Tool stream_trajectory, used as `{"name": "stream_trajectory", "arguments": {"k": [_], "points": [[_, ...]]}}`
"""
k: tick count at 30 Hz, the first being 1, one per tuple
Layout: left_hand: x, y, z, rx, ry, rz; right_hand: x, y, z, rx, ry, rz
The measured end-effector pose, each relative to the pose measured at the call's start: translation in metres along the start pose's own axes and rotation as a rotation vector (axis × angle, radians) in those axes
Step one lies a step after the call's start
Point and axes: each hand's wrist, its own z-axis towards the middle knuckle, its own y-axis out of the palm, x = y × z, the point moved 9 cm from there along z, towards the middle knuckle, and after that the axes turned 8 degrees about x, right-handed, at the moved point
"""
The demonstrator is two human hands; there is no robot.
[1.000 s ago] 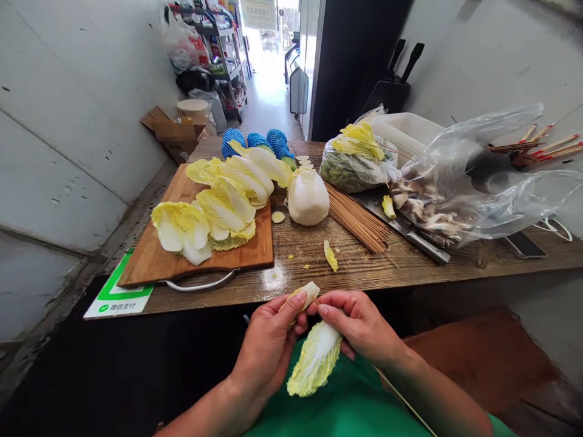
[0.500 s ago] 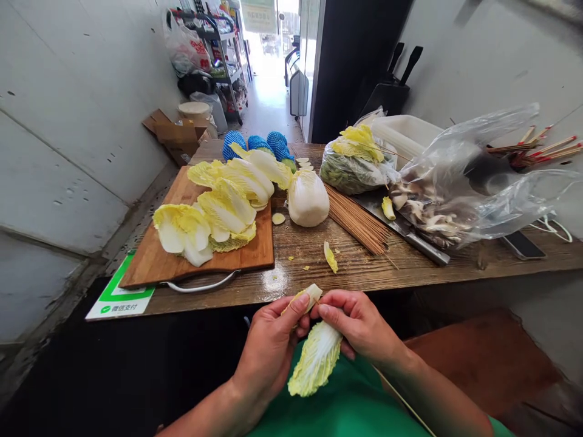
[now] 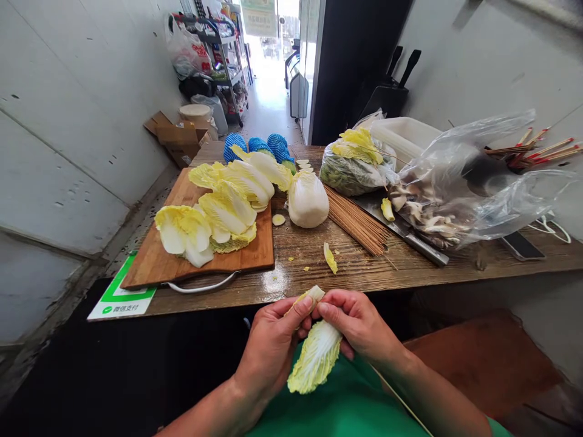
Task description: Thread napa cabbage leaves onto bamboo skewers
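Above my lap, my left hand (image 3: 276, 340) pinches a rolled piece of napa cabbage (image 3: 315, 294), its pale end poking up past the thumb. My right hand (image 3: 359, 325) is closed with thumb and fingertips meeting the left fingers at that roll. A yellow-green napa cabbage leaf (image 3: 315, 358) hangs down between both hands, its white end under the right fingers. From below the right wrist a thin bamboo skewer (image 3: 401, 400) runs toward the lower right; its other end is hidden by the hands.
Loose cabbage leaves (image 3: 228, 209) lie on a cutting board (image 3: 255, 258). Beside it stand a cut cabbage head (image 3: 308, 200), a bundle of skewers (image 3: 357, 221) and a cleaver (image 3: 426, 249). Bagged mushrooms (image 3: 432, 218) and a phone (image 3: 523, 246) are at the right.
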Motion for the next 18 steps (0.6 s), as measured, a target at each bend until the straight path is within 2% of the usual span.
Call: {"name": "stream_trajectory", "arguments": {"k": [8,18], "points": [[0.018,-0.005,0.001,0.074,0.048,-0.013,0.003,0.000,0.001,-0.067,0.017,-0.003],[0.017,0.001,-0.003,0.015,0.100,0.051,-0.006,-0.006,-0.011,0.018,-0.032,-0.077]]}}
